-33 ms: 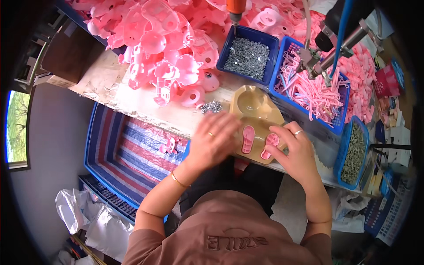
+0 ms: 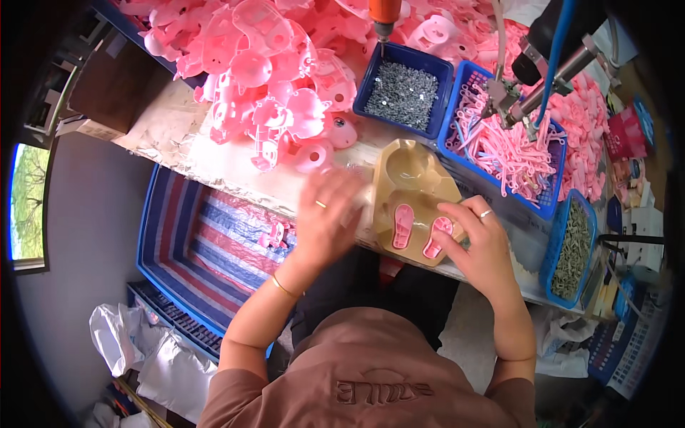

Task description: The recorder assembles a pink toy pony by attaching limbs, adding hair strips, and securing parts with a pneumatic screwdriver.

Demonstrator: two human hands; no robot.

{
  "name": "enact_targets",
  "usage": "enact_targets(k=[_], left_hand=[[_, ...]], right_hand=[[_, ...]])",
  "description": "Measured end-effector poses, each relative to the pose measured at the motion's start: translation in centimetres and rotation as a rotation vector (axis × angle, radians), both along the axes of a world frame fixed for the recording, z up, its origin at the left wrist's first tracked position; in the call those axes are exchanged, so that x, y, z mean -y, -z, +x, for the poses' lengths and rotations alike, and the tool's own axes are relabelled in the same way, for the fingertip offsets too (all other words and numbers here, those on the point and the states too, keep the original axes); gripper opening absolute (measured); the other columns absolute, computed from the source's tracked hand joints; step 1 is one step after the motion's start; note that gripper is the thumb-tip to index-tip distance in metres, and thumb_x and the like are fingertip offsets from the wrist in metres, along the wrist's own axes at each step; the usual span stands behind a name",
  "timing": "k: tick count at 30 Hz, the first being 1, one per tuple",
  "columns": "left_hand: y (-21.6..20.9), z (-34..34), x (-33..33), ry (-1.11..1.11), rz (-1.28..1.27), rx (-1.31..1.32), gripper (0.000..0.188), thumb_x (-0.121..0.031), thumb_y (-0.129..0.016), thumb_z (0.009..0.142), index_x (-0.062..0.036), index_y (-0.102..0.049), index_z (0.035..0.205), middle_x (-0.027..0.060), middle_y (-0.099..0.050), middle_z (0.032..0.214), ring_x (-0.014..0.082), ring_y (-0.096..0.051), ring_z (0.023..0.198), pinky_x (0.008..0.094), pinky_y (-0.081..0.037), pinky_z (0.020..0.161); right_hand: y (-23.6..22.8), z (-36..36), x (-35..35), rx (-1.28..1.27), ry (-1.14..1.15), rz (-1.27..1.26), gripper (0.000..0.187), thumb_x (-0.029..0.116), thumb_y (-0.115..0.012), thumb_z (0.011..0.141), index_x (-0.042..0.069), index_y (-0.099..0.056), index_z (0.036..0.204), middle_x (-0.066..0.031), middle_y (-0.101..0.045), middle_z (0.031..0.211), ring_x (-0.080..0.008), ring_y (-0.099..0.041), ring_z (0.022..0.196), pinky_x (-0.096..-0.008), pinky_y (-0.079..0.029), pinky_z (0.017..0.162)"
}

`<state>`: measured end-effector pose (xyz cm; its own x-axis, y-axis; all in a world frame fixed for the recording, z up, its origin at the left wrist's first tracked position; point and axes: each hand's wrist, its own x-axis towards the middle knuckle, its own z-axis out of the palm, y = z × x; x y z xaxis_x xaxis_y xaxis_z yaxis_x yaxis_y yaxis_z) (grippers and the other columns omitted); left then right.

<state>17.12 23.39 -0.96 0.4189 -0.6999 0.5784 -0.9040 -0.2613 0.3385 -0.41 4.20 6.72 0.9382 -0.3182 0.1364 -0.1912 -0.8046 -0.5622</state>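
A tan moulded fixture (image 2: 421,187) lies at the table's front edge, with rounded hollows in its far half. Two pink sole-shaped plastic pieces sit in its near half: the left piece (image 2: 403,227) is fully in view, the right piece (image 2: 437,237) partly covered by my fingers. Thumb and forefinger of my right hand (image 2: 477,239) close on the right piece from its right side. Left of the fixture, my left hand (image 2: 328,217) hovers over the table edge, its fingers smeared by motion. Whether it holds anything is hidden.
Pink shell parts (image 2: 271,78) are heaped at the far left. A dark blue tray (image 2: 403,89) of small metal pieces stands under an orange-bodied screwdriver (image 2: 384,14). A blue basket (image 2: 503,135) holds pink straps; a smaller bin (image 2: 571,246) holds metal pieces. A striped-lined bin (image 2: 214,246) stands lower left.
The right sole-shaped piece has turned from tilted to lying straight in the fixture under my right fingers. My left hand has drawn slightly left, away from the fixture, covering the small metal pile.
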Motion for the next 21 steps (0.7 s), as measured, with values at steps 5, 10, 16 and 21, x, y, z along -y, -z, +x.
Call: enact_targets(k=[5, 10, 16, 21], left_hand=[[-1.6, 7.3, -2.0, -0.615, 0.008, 0.096, 0.022, -0.018, -0.071, 0.082, -0.0105, -0.064, 0.101, 0.0078, -0.063, 0.100, 0.0283, -0.057, 0.098, 0.0437, -0.040, 0.091], [-2.4, 7.1, -2.2, -0.523, -0.035, 0.138, 0.010, -0.013, -0.070, 0.083, -0.0104, -0.061, 0.081, 0.0018, -0.056, 0.072, 0.0212, -0.055, 0.074, 0.0357, -0.039, 0.071], [-4.8, -0.1, 1.2, -0.262, -0.125, -0.016, 0.014, -0.010, -0.072, 0.080, -0.0116, -0.059, 0.078, -0.0009, -0.051, 0.065, 0.0174, -0.053, 0.063, 0.0340, -0.037, 0.061], [-4.5, -7.3, 3.4, 0.002, 0.019, -0.144, 0.042, -0.024, -0.076, 0.075, -0.0077, -0.064, 0.111, 0.0039, -0.061, 0.089, 0.0229, -0.057, 0.084, 0.0376, -0.042, 0.077]], right_hand=[[0.3, 1.0, -0.5, 0.104, -0.044, 0.090, 0.022, 0.007, -0.071, 0.083, 0.001, -0.067, 0.104, -0.0107, -0.061, 0.095, -0.0238, -0.064, 0.080, -0.0328, -0.050, 0.070], [0.0, 2.2, -1.3, 0.109, -0.027, 0.223, 0.020, 0.006, -0.071, 0.085, -0.001, -0.066, 0.102, -0.0115, -0.063, 0.094, -0.0225, -0.066, 0.080, -0.0330, -0.052, 0.072], [0.6, 4.6, -4.1, 0.250, -0.015, 0.566, 0.041, 0.007, -0.068, 0.090, -0.001, -0.047, 0.125, -0.0130, -0.061, 0.109, -0.0184, -0.064, 0.097, -0.0304, -0.052, 0.084], [1.6, 4.4, -2.2, 0.462, 0.174, 1.000, 0.049, 0.001, -0.063, 0.092, 0.000, -0.033, 0.131, -0.0138, -0.056, 0.121, -0.0138, -0.058, 0.108, -0.0277, -0.051, 0.091]])
